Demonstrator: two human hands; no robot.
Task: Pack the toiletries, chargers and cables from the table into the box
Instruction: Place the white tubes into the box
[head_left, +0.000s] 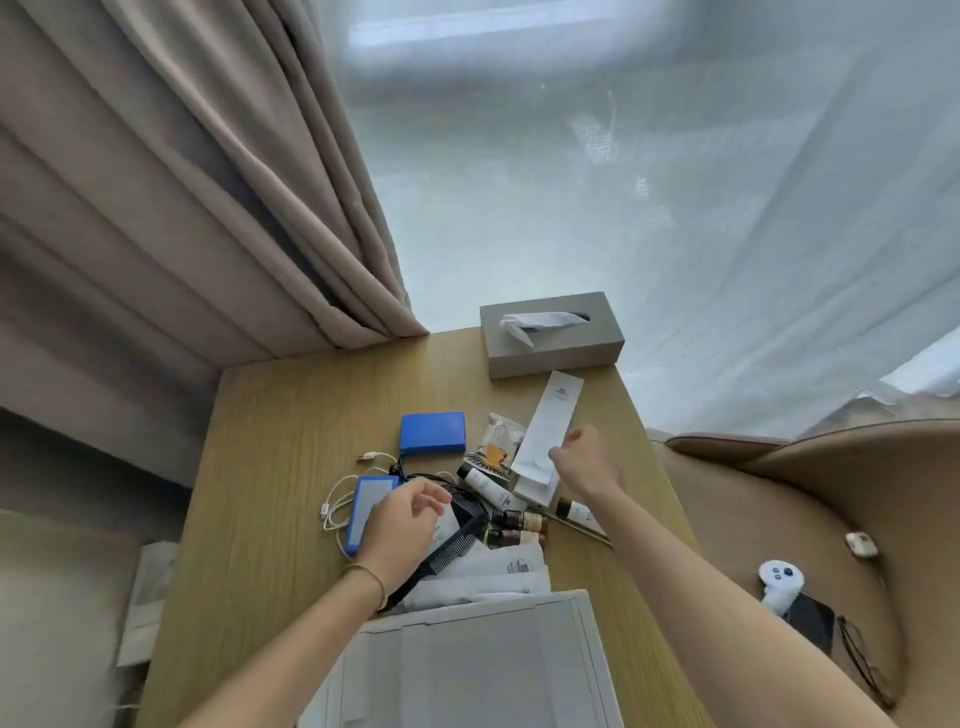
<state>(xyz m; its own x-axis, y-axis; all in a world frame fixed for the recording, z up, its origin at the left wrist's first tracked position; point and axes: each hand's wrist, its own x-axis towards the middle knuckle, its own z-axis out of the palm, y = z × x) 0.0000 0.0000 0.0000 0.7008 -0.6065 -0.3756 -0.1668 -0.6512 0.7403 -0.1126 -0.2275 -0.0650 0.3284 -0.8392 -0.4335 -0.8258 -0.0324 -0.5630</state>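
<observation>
Nearest of all sits the white box (483, 660), open at the table's near edge, with white paper packets (493, 571) lying just beyond its far rim. Two bare arms reach out over it. Her left hand (402, 519) hovers with fingers loosely curled and holding nothing, above a black comb (452, 551) and a blue power bank (366, 506), beside which white cables (335, 506) trail in loops. Her right hand (584, 460) pinches the near end of a long white carton (545, 436), which slants away toward a grey tissue box (550, 335) at the far edge of the wooden table (270, 467). Small white tubes (491, 486) and brown bottles (519, 522) lie jumbled between the two hands. Farther back rest a second blue block (432, 433) and a small crinkled sachet (501, 434). Off to the right, a tan armchair (779, 519) holds a white controller (779, 579), a phone (810, 621) and a pair of glasses (865, 662). Beige curtains (182, 182) hang at the left.
</observation>
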